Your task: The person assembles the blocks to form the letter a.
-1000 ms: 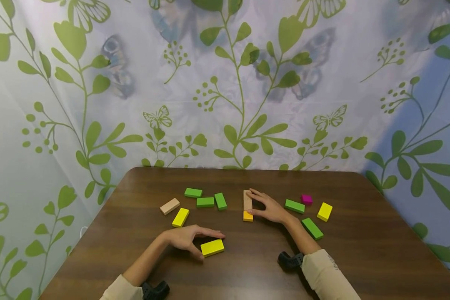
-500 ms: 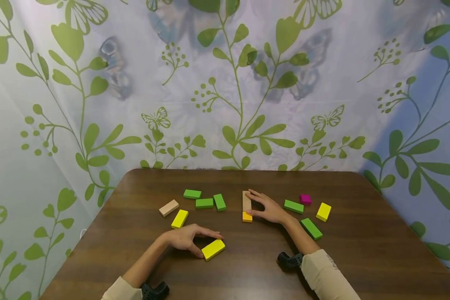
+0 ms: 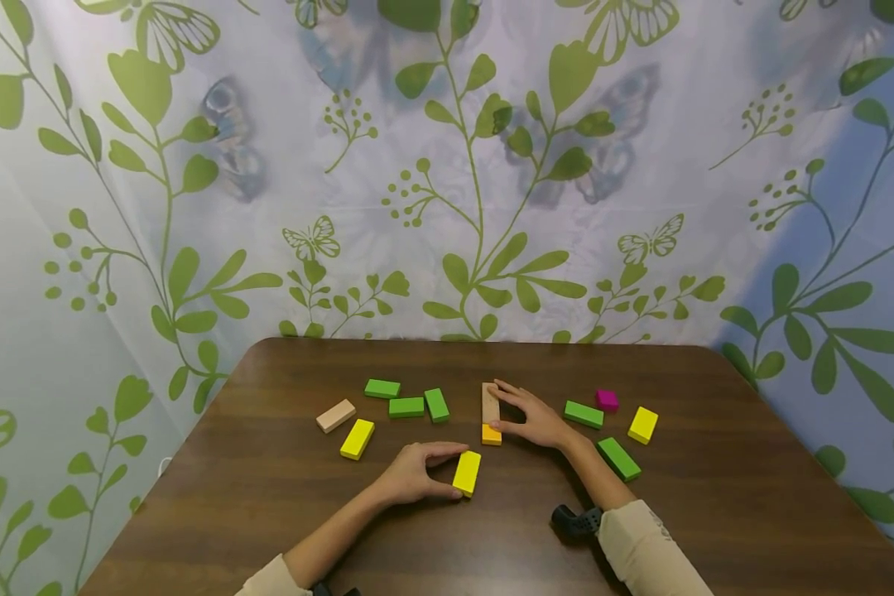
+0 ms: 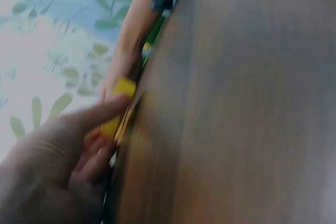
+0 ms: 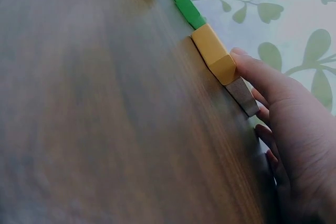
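Note:
My left hand (image 3: 408, 475) pinches a yellow block (image 3: 467, 474) by its two ends, thumb at the near end and fingers at the far one. In the left wrist view the thumb crosses the face of the same yellow block (image 4: 124, 86). Just beyond, my right hand (image 3: 538, 417) rests beside a natural wood block (image 3: 489, 404) and an orange block (image 3: 491, 434), laid end to end in a line. Its thumb touches the side of the orange block (image 5: 213, 51) in the right wrist view, and the other fingers lie along the wood block (image 5: 243, 97).
Left of the line lie several green blocks (image 3: 406, 407), another wood block (image 3: 336, 416) and a yellow block (image 3: 358, 439). To its right are two green blocks (image 3: 584, 414), a magenta block (image 3: 607, 401) and a yellow block (image 3: 643, 425). A patterned curtain (image 3: 447, 207) hangs behind the table (image 3: 268, 530).
My left hand has taken hold of the yellow block, turned it lengthwise away from me and moved it right, toward the line. My right hand has stayed in place.

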`<control>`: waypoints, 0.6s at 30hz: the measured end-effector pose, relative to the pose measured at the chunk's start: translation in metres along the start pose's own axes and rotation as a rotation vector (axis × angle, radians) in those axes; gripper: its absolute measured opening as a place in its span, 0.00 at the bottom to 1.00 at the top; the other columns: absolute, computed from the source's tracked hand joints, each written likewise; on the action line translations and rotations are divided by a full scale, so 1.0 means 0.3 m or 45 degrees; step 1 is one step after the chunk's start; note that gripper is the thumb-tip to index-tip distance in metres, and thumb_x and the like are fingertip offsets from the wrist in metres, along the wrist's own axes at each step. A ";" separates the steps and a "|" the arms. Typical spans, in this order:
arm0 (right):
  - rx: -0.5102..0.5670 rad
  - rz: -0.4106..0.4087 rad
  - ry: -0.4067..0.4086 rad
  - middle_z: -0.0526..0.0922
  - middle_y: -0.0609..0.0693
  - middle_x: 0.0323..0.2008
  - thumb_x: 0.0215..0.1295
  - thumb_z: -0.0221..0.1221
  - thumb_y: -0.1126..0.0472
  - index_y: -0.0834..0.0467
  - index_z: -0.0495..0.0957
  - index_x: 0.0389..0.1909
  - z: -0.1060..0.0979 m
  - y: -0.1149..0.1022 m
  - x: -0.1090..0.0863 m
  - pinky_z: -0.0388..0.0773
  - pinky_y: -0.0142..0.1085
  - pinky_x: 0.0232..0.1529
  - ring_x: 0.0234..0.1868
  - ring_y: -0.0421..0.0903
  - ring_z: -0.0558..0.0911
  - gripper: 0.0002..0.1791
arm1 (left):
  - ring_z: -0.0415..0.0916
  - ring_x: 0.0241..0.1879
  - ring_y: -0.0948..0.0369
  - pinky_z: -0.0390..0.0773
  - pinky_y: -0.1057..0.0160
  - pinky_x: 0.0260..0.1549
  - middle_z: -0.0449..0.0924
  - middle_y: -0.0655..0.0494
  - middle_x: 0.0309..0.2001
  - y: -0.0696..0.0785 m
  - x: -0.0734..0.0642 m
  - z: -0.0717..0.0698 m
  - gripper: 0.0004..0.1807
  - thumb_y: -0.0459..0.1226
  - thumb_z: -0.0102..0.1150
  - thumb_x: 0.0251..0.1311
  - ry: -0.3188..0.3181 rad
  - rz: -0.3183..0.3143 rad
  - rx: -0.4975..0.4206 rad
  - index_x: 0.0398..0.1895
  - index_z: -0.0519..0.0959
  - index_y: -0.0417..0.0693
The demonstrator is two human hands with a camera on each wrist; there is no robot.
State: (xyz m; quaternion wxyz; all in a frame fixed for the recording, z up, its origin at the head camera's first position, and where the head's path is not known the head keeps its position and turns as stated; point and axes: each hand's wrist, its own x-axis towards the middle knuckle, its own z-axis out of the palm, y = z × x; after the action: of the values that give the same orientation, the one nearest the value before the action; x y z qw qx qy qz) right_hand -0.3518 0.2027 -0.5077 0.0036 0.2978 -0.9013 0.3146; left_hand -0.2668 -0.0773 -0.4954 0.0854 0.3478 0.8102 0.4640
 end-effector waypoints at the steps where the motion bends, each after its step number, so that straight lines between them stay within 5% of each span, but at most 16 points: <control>1: 0.002 -0.002 0.000 0.52 0.48 0.70 0.58 0.56 0.37 0.47 0.56 0.70 0.000 -0.001 0.000 0.49 0.65 0.59 0.68 0.60 0.51 0.41 | 0.69 0.57 0.65 0.68 0.64 0.55 0.74 0.58 0.57 0.006 0.007 0.016 0.35 0.44 0.72 0.44 0.045 -0.003 0.036 0.59 0.73 0.47; 5: 0.013 -0.009 -0.001 0.52 0.48 0.70 0.58 0.57 0.38 0.47 0.56 0.70 -0.001 -0.003 -0.001 0.49 0.65 0.58 0.68 0.60 0.50 0.41 | 0.70 0.56 0.61 0.69 0.59 0.54 0.75 0.57 0.55 0.023 0.029 0.062 0.35 0.47 0.72 0.44 0.169 -0.006 0.223 0.58 0.74 0.47; 9: 0.019 -0.023 0.006 0.52 0.49 0.70 0.59 0.57 0.40 0.49 0.56 0.70 -0.002 -0.006 -0.002 0.49 0.67 0.58 0.68 0.62 0.50 0.40 | 0.68 0.58 0.58 0.68 0.55 0.55 0.73 0.55 0.57 0.032 0.036 0.076 0.38 0.49 0.70 0.45 0.164 -0.007 0.338 0.61 0.71 0.47; 18: 0.007 -0.012 -0.002 0.52 0.49 0.70 0.59 0.56 0.39 0.49 0.56 0.70 -0.003 -0.013 -0.008 0.47 0.65 0.59 0.68 0.62 0.49 0.40 | 0.67 0.58 0.57 0.67 0.54 0.56 0.72 0.55 0.58 0.036 0.027 0.071 0.34 0.48 0.67 0.50 0.125 -0.038 0.294 0.61 0.71 0.47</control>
State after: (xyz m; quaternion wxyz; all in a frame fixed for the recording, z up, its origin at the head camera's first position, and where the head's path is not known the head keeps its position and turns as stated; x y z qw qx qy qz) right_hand -0.3480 0.2021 -0.5053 0.0033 0.3022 -0.8990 0.3170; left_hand -0.2578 -0.0537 -0.4971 0.0119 0.3200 0.8666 0.3828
